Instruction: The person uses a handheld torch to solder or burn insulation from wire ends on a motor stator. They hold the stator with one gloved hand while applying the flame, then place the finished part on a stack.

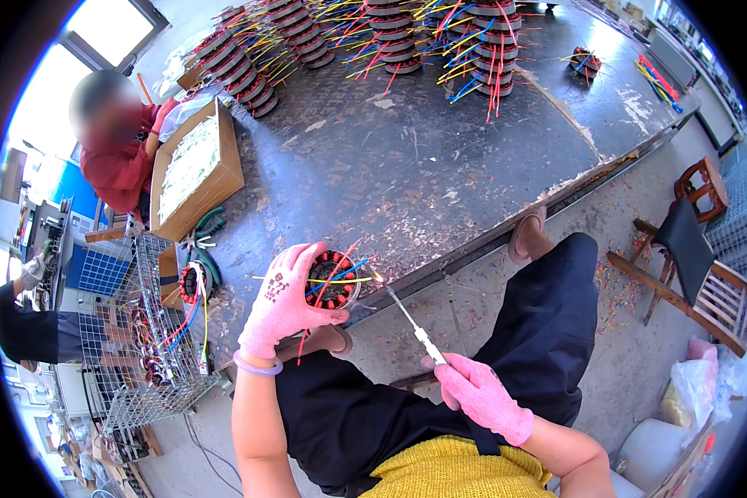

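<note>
My left hand (275, 300), in a pink glove, grips a motor stator (347, 295) by its rim near the table's front edge. Red windings line the ring, and red, blue and yellow lead wires stick out across it. In my right hand (488, 397), also gloved in pink, is a long-necked lighter (424, 339) with a white handle. A small flame (378, 276) burns at its tip, close to the ends of the wires on the stator's right side.
Tall stacks of stators (494, 50) stand along the far side of the dark table (373, 166). Left are an open carton (228, 149), green-handled pliers (207, 241), another stator (192, 282) and a wire basket (153, 398). A co-worker in red (116, 170) sits beyond. A wooden chair (685, 257) stands right.
</note>
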Demonstrator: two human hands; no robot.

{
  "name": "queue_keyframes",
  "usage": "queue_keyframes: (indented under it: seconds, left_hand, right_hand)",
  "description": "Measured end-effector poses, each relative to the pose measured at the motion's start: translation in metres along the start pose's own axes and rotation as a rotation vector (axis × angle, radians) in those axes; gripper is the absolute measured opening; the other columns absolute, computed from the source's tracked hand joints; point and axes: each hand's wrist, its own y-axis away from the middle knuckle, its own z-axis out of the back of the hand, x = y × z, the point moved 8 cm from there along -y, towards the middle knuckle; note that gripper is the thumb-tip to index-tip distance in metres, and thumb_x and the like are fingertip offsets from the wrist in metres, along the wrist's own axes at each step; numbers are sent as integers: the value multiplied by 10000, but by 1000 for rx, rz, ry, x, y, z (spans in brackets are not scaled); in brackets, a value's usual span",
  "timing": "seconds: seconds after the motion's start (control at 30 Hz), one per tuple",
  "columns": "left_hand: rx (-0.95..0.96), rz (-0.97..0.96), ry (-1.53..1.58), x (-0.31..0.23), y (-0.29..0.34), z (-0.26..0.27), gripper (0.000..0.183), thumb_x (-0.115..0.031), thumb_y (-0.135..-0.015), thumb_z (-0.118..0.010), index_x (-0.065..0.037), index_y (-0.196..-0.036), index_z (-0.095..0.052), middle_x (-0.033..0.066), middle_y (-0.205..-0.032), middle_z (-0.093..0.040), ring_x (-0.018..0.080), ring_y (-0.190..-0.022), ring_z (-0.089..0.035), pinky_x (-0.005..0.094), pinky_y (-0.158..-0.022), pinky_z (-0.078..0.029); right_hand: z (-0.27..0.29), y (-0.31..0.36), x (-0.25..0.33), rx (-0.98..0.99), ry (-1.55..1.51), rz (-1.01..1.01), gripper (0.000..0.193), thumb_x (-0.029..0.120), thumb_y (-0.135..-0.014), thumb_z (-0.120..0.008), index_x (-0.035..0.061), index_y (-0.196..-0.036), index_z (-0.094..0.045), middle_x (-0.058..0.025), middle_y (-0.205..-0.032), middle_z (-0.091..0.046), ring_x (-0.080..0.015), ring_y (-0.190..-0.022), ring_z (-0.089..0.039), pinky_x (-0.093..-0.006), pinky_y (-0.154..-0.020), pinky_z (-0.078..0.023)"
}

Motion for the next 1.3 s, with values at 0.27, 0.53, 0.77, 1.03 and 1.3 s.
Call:
queue_keyframes:
  seconds: [0.27, 0.53, 0.77, 1.03, 1.3]
  left_hand:
    - [0, 3, 3, 2, 1, -1, 991, -363, -527, -921, -39, -1359, -491, 162, -1283, -547, 369, -1224, -516, 453, -1065, -395]
    - [3, -2, -4, 0, 0, 0, 995, -360, -526, -923, -37, -1361, -490, 164, -1284, -546, 368, -1224, -516, 452, -1062, -399]
    - [-5, -5, -2, 0, 1, 0, 978, -280, -530, -909, -22, -1373, -486, 158, -1265, -546, 353, -1204, -519, 420, -1053, -408]
    - [6, -1, -5, 1, 0, 0, 991, -289, -525, -916, -24, -1376, -483, 162, -1278, -542, 354, -1217, -517, 422, -1062, -405]
    - [0, 11, 19, 4, 1, -2, 996, -324, -522, -919, -36, -1373, -488, 165, -1285, -539, 363, -1235, -504, 442, -1070, -395]
  right_hand:
    - [0, 0, -3, -1, -31, -2, 345, 242, -1038, -487, -24, -1237, -584, 10, -653, -494, -62, -579, -466, -257, -548, -397]
    - [-1, 0, -1, 8, -40, -2, 347, 245, -1036, -488, -17, -1241, -585, 13, -649, -488, -60, -574, -458, -254, -545, -389]
    - [0, -1, -4, 2, -44, 2, 351, 245, -1032, -494, -17, -1248, -584, 5, -645, -498, -65, -573, -467, -261, -550, -398]
    - [-1, -1, -4, 1, -32, 9, 350, 246, -1031, -495, -21, -1239, -584, 3, -647, -500, -68, -574, -468, -265, -551, -402]
    - [-3, 1, -2, 7, -113, -42, 354, 203, -1041, -494, -30, -1294, -580, 43, -722, -458, -57, -619, -431, -221, -561, -349]
